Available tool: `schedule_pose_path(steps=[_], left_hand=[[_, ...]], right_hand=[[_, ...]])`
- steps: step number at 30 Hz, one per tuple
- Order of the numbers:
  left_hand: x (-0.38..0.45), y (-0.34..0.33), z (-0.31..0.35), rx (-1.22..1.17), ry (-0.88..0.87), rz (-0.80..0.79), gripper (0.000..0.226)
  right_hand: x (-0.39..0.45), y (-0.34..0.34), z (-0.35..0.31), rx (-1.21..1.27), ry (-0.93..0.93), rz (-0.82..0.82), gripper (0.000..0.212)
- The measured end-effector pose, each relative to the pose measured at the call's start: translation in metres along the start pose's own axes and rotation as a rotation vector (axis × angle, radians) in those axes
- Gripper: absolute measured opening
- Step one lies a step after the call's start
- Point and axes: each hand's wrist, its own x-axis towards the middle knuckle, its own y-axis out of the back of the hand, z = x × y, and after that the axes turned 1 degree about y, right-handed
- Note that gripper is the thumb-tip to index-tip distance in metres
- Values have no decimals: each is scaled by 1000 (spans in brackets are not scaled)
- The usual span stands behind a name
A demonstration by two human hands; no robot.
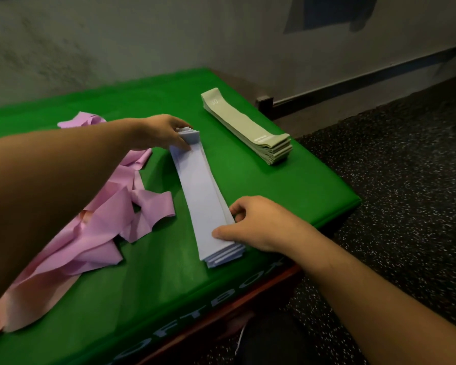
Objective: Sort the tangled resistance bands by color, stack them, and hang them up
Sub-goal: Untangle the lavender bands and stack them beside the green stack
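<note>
A flat stack of pale blue bands [204, 196] lies lengthwise in the middle of the green table [287, 185]. My left hand [161, 131] grips the stack's far end, thumb on top and fingers round the edge. My right hand [256, 222] pinches the near end, thumb on top and fingers along the side. A neat stack of grey-green bands [248, 127] lies at the back right. A tangled heap of pink bands [95, 219] spreads over the left half of the table, partly under my left arm.
The table's right edge drops to a dark speckled floor [406, 206]. A pale wall [169, 35] runs behind the table, with a dark baseboard [353, 83] at the right. White lettering shows on the table's front side.
</note>
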Motion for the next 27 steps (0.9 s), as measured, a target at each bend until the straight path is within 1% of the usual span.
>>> schedule_pose_path(steps=[4, 8, 10, 12, 14, 16, 18, 21, 24, 27], left_hand=[[-7, 2, 1, -30, 8, -6, 51], [-18, 11, 3, -101, -42, 20, 46], [-25, 18, 1, -154, -67, 44, 47], [-35, 27, -2, -193, -90, 67, 55], [-51, 36, -3, -210, -122, 82, 66], [-69, 45, -5, -226, -151, 96, 69], [-90, 54, -13, -239, -181, 112, 61], [-129, 64, -26, -285, -206, 139, 50], [-175, 62, -44, -340, -185, 245, 40], [-220, 42, -62, -433, -163, 338, 36]], right_hand=[[-4, 1, -11, -117, -9, -10, 52], [-6, 2, -15, -95, -38, -24, 56], [-4, 4, -17, -71, -81, -38, 65], [-2, 7, -20, -56, -113, -74, 69], [2, 9, -22, -43, -124, -111, 60], [4, 7, -23, -29, -135, -124, 50], [5, 3, -22, 65, -140, -126, 43], [3, 3, -20, 192, -75, -88, 18], [-3, 9, -15, 138, 7, -15, 18], [-9, 19, -12, 62, 78, 1, 25]])
